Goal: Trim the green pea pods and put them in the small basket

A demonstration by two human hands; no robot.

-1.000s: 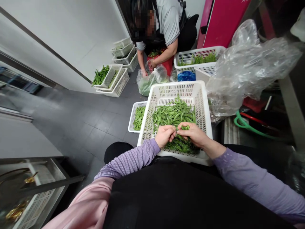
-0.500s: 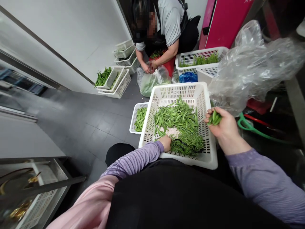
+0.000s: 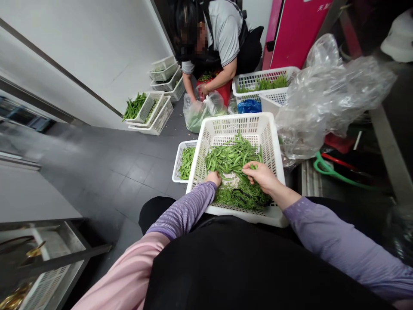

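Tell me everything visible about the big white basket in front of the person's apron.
The basket is white, apparently plastic, and roughly rectangular, with a smooth rim and slotted walls. It sits upright; what supports it is hidden. Green pods lie towards its far side, a stringy green heap at the near end. The left hand is beside its left wall, the right hand above the contents; whether either touches it is unclear.

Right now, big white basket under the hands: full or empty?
Partly filled: pods and stringy greens lie low in the basket; its far wall rises bare above them.
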